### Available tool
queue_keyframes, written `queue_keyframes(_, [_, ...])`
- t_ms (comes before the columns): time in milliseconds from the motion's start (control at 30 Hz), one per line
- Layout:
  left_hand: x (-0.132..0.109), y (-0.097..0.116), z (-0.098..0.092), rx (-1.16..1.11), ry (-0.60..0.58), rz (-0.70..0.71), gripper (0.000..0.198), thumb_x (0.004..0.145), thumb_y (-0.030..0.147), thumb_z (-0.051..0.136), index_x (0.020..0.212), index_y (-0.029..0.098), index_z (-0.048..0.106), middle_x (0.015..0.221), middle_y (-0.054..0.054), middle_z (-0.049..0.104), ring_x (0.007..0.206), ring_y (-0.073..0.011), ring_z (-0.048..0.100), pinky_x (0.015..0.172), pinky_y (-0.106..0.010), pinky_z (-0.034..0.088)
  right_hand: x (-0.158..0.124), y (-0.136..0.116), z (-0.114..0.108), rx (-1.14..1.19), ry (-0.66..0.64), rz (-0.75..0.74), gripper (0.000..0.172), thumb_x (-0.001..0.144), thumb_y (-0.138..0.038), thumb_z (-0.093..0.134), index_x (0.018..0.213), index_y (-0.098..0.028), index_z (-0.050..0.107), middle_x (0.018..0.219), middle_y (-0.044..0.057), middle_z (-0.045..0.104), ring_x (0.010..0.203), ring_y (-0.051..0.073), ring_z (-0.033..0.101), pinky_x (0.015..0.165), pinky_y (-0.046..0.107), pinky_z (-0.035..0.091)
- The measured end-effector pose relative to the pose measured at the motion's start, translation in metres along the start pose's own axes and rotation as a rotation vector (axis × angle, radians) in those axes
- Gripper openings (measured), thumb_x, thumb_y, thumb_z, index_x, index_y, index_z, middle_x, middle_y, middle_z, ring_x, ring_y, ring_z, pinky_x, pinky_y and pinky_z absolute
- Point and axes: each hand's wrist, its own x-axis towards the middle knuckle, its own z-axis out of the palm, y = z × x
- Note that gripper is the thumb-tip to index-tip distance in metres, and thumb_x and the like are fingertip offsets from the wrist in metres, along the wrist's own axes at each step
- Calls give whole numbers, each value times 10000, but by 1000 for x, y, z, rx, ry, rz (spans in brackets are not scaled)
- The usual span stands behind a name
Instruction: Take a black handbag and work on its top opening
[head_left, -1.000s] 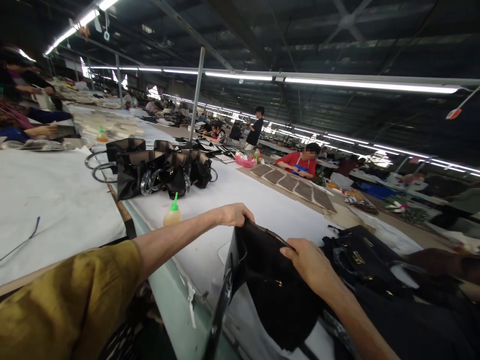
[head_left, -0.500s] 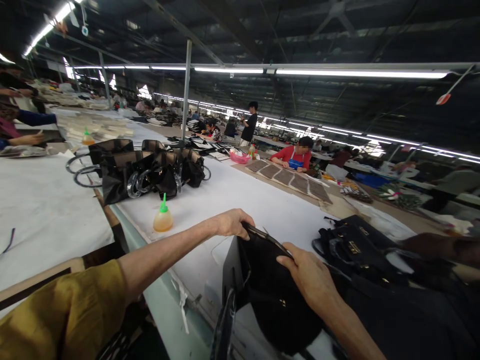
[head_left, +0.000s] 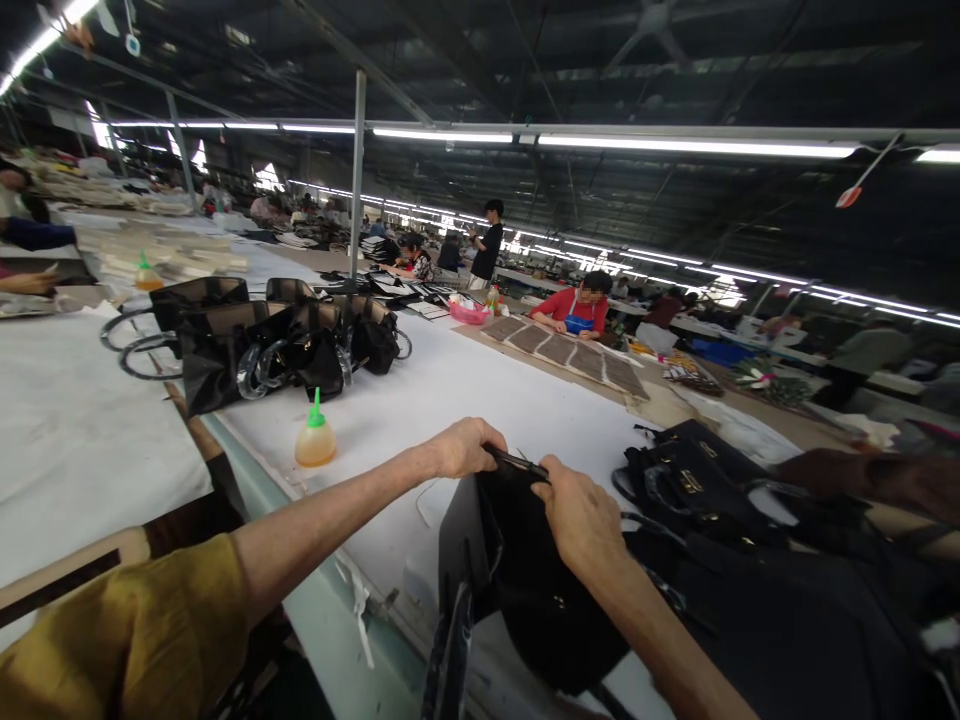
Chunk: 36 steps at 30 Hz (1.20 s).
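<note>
A black handbag (head_left: 540, 590) stands on the white tabletop at the lower middle, its plastic-wrapped handle (head_left: 448, 650) hanging down in front. My left hand (head_left: 471, 447) pinches the bag's top edge at the far left. On the same edge, a short way to the right, my right hand (head_left: 577, 505) grips with the thumb on the near side and the fingers curled behind. A dark strip of the rim shows between the two hands. The bag's inside is mostly hidden.
Several black handbags (head_left: 225, 345) stand at the left, near a bottle with a green nozzle (head_left: 315, 440). More black bags (head_left: 697, 480) lie at the right, by another person's arm (head_left: 877, 480). Across the table a person in red (head_left: 574, 305) bends over brown panels (head_left: 566, 355).
My right hand has slid left along the bag's top edge, closer to my left hand. My left hand keeps its hold. The view has turned slightly to the right.
</note>
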Motion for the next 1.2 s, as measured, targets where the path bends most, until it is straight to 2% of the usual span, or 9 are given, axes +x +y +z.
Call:
queue_keyframes(100, [-1,-5,-1,-13,6,18,253,627,172,507,831,154,656,679,27,593,654,-117,495,578,-179,375,3,2,7,40,58,-16,140,840,-366,466,905,-258,527,747,14,641,685,194,603,531,261,282])
queue_keyframes(233, [-3,-6,-4,-39,-6,24,240,631,184,521,827,150,654,661,24,581,626,-113,487,553,-180,363,4,8,14,15,126,-82,193,851,-404,440,825,-247,549,664,14,633,643,189,594,525,271,247])
queue_keyframes(500, [-2,-5,-4,-84,-30,-26,251,600,179,561,827,141,660,658,22,588,624,-117,497,559,-184,374,7,13,10,94,97,-103,226,854,-371,434,784,-236,601,653,21,632,634,165,579,533,264,248])
queue_keyframes(700, [-4,-9,-2,-85,71,-114,258,601,216,580,830,150,678,672,17,610,654,-130,510,593,-195,391,9,10,11,82,109,-108,220,853,-376,435,772,-247,594,657,19,632,646,174,577,538,262,245])
queue_keyframes(833, [-7,-3,0,-44,111,-139,246,597,214,581,813,162,688,639,18,600,650,-131,507,579,-193,385,7,8,10,68,121,-112,289,882,-378,370,734,-233,572,653,16,631,640,169,579,535,269,241])
queue_keyframes(1067, [-10,8,2,-5,138,-162,229,598,200,561,781,168,694,582,26,566,607,-122,490,550,-191,370,4,1,3,-49,62,-63,279,903,-327,333,836,-233,586,716,51,636,683,194,601,548,272,278])
queue_keyframes(1200, [-9,8,0,18,134,-155,235,596,205,557,782,173,696,584,26,567,604,-122,482,552,-194,367,7,-3,-3,-54,58,-179,225,899,-298,362,889,-207,567,808,60,625,712,170,602,594,259,321])
